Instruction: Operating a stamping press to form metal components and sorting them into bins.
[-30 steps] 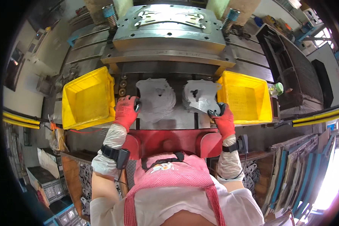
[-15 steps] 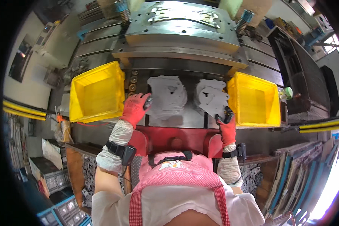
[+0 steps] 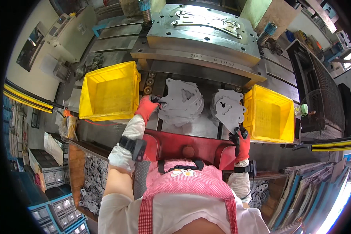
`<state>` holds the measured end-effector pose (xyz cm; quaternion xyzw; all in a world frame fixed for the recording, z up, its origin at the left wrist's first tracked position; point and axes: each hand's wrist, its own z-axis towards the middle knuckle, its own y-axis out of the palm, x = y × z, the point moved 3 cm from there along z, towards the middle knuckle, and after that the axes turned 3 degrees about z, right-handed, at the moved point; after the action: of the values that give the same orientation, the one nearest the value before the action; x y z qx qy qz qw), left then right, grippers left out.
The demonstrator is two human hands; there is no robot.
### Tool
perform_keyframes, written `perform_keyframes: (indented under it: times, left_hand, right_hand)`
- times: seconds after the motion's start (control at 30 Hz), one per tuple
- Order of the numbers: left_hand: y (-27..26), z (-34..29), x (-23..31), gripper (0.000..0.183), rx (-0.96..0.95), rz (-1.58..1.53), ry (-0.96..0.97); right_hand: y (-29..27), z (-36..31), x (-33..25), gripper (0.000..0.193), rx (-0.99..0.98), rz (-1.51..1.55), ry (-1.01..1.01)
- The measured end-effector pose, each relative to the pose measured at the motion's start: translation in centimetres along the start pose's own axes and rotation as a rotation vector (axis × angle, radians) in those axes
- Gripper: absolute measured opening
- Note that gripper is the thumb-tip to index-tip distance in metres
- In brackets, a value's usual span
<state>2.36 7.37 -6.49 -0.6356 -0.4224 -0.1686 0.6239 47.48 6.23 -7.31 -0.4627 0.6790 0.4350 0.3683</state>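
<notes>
Two piles of flat grey cut metal plates lie in front of me, a left stack (image 3: 181,103) and a smaller right stack (image 3: 228,107). My left hand (image 3: 147,107), in a red glove with dark fingertips, has its fingers closed at the left edge of the left stack's upper plates. The corner of the right stack's top plate, nearest me, is pinched by my right hand (image 3: 241,142), gloved alike. That plate has a dark cutout in it and lies slightly askew on the pile. The undersides of both grips are hidden.
Yellow bins flank the stacks, a left bin (image 3: 111,91) and a right bin (image 3: 271,115). Behind stands a heavy steel die block (image 3: 206,39) with spring posts. Between me and the stacks is a red metal guard (image 3: 179,146). Brass-coloured rings (image 3: 149,82) sit beside the left bin.
The whole view has shifted and tilted slightly. My left fingers have come in closer on the left stack's edge, and my right fingers have drawn closer together at the plate's corner.
</notes>
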Motion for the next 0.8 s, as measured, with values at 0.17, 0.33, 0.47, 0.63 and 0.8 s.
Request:
perform_keyframes:
  times: [0.17,0.33,0.47,0.63,0.8]
  left_hand:
    - [-0.9,-1.8,4.2,0.053,-0.014,-0.121,0.046]
    - [-0.6,-5.9,6.6,0.070,-0.200,-0.258,-0.007]
    - [0.5,-6.9,7.8,0.079,-0.031,0.228,0.127]
    - [-0.1,-6.4,7.7,0.080,-0.088,0.355,0.066]
    - [1.1,-6.6,8.1,0.077,-0.068,0.501,0.161]
  right_hand:
    - [0.5,-0.5,-0.2,0.030,-0.030,0.178,0.069]
    - [0.5,-0.7,-0.4,0.046,-0.068,0.036,-0.006]
    - [1.0,-0.7,-0.9,0.063,-0.128,-0.484,-0.366]
    - [3.5,-0.9,-1.8,0.078,0.092,-1.139,-0.336]
    - [3.0,-2.3,-2.5,0.077,0.041,-1.257,-0.338]
